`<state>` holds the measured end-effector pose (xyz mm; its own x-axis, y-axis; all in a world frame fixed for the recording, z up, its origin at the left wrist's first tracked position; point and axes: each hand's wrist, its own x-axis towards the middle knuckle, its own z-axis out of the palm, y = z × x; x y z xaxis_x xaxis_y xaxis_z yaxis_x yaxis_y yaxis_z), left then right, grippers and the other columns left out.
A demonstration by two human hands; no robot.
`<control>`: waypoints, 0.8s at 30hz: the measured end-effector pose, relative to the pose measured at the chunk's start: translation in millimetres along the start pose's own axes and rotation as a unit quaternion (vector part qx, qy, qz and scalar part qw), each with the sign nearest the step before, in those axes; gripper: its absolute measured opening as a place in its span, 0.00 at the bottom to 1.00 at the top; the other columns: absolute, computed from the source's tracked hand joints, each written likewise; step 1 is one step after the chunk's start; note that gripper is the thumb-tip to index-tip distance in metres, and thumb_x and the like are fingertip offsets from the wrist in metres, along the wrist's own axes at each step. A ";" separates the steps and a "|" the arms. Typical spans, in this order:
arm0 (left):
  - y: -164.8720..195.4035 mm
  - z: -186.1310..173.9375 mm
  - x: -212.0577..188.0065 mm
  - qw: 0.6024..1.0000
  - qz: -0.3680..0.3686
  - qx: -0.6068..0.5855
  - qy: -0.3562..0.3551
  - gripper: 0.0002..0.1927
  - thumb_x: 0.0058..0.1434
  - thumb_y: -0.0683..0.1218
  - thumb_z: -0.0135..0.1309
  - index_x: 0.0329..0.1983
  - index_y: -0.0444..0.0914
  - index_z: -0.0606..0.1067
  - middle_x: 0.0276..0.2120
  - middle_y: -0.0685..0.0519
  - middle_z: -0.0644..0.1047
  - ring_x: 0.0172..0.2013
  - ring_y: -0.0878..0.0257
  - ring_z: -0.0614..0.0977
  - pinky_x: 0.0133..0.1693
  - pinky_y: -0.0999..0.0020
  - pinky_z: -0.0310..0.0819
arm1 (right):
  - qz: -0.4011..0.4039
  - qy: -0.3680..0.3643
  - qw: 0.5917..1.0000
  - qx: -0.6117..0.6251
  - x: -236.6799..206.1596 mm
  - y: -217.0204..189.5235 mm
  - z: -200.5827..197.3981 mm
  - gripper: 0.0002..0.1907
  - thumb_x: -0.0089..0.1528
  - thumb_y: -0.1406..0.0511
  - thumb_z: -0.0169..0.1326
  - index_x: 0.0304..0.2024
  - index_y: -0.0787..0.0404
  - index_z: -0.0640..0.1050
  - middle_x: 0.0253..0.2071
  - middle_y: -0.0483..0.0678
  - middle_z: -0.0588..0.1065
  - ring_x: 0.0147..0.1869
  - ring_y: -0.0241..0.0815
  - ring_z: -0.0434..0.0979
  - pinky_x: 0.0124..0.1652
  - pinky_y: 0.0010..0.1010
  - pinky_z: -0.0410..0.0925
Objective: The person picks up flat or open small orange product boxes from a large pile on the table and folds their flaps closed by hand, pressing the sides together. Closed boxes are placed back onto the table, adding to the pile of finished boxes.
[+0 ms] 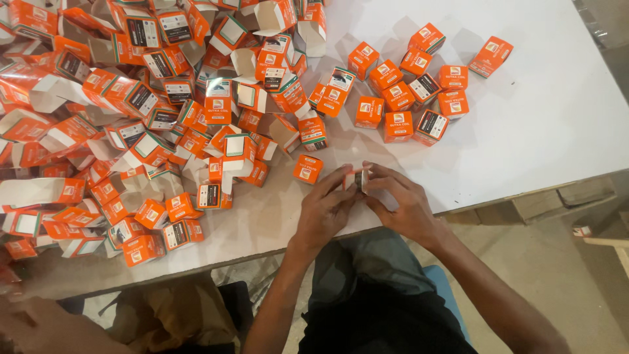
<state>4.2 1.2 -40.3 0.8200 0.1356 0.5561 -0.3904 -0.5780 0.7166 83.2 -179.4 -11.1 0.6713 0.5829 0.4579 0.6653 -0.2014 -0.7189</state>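
Both forearms reach up over the white bench [537, 124], hands meeting near its front edge. The left hand [325, 210] and right hand [401, 203] pinch a small orange carton [357, 179] between their fingers. A closed orange box [308, 168] lies just beside. Closed boxes [406, 98] cluster beyond; unfolded cartons [131, 111] heap left.

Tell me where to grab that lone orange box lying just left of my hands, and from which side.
Take the lone orange box by its two opposite side walls, coming from above, probably with the left hand, which is nearest. It lies closed on the white table, a little apart from the pile of open cartons, so its sides look free for fingers.
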 end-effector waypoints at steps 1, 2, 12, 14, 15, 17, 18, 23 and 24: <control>-1.7 -0.4 0.9 0.999 0.015 -0.020 0.019 0.15 0.61 0.37 0.67 0.47 0.43 0.76 0.62 0.48 0.77 0.60 0.50 0.83 0.57 0.63 0.83 | 0.010 0.002 0.999 0.036 -0.5 1.4 0.6 0.21 0.59 0.70 0.66 0.53 0.56 0.74 0.63 0.52 0.76 0.61 0.48 0.81 0.56 0.37 0.75; -2.8 -1.9 1.6 0.998 0.031 -0.041 0.037 0.14 0.61 0.39 0.68 0.43 0.44 0.75 0.60 0.51 0.78 0.61 0.50 0.83 0.59 0.62 0.83 | 0.021 0.005 0.997 0.072 -0.4 2.8 0.7 0.24 0.60 0.69 0.66 0.55 0.58 0.71 0.62 0.52 0.76 0.62 0.49 0.80 0.57 0.37 0.74; 1.5 -15.8 13.1 0.996 0.020 0.062 -0.064 0.22 0.53 0.33 0.66 0.50 0.40 0.78 0.50 0.50 0.77 0.60 0.49 0.79 0.53 0.61 0.80 | 0.027 -0.064 0.998 -0.009 4.6 6.8 -9.7 0.29 0.56 0.69 0.67 0.60 0.59 0.75 0.57 0.50 0.78 0.56 0.53 0.81 0.52 0.38 0.74; 3.6 -16.2 15.8 0.998 -0.002 0.007 -0.066 0.24 0.53 0.33 0.64 0.53 0.39 0.76 0.54 0.46 0.77 0.59 0.48 0.80 0.54 0.61 0.81 | 0.035 -0.035 0.997 0.064 3.4 5.7 -7.2 0.28 0.59 0.68 0.66 0.59 0.59 0.70 0.61 0.49 0.76 0.58 0.50 0.81 0.54 0.36 0.75; 4.6 -16.0 17.2 0.999 -0.013 0.003 -0.053 0.24 0.54 0.34 0.65 0.55 0.40 0.76 0.54 0.47 0.77 0.58 0.49 0.80 0.54 0.61 0.81 | 0.040 -0.018 0.994 0.100 3.2 4.9 -5.6 0.27 0.61 0.67 0.65 0.59 0.59 0.68 0.62 0.48 0.76 0.58 0.49 0.82 0.55 0.35 0.75; 7.3 -14.0 19.1 0.999 -0.034 -0.005 -0.026 0.25 0.56 0.37 0.68 0.57 0.40 0.74 0.54 0.47 0.77 0.56 0.50 0.82 0.54 0.62 0.80 | 0.058 -0.033 0.997 0.039 3.1 3.1 -3.4 0.24 0.60 0.67 0.66 0.56 0.58 0.71 0.63 0.50 0.76 0.55 0.48 0.82 0.52 0.35 0.75; 8.2 -13.6 20.0 0.999 -0.045 -0.007 -0.028 0.27 0.56 0.38 0.68 0.58 0.40 0.73 0.54 0.46 0.77 0.55 0.49 0.82 0.53 0.61 0.80 | 0.066 -0.041 0.997 0.009 4.1 2.5 -2.9 0.23 0.59 0.66 0.66 0.55 0.57 0.73 0.63 0.50 0.76 0.53 0.48 0.82 0.50 0.36 0.75; 4.4 -15.2 20.5 0.994 -0.088 -0.037 -0.055 0.33 0.57 0.40 0.69 0.64 0.37 0.69 0.52 0.45 0.78 0.50 0.51 0.84 0.52 0.62 0.82 | 0.074 -0.099 0.992 -0.040 17.0 -1.1 -9.5 0.27 0.58 0.66 0.63 0.60 0.56 0.76 0.58 0.51 0.74 0.56 0.52 0.78 0.50 0.39 0.73; 1.9 -16.4 19.8 0.994 -0.085 -0.039 -0.062 0.33 0.57 0.40 0.69 0.65 0.37 0.69 0.53 0.45 0.78 0.51 0.51 0.84 0.52 0.62 0.82 | 0.086 -0.121 0.988 -0.048 20.1 -2.6 -11.7 0.27 0.57 0.65 0.63 0.61 0.55 0.76 0.57 0.50 0.74 0.55 0.52 0.78 0.49 0.39 0.73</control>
<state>12.8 15.9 -21.1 0.9203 0.1233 0.3712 -0.2688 -0.4900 0.8292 98.8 -176.4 6.1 0.6874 0.7020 0.1864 0.5839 -0.3815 -0.7166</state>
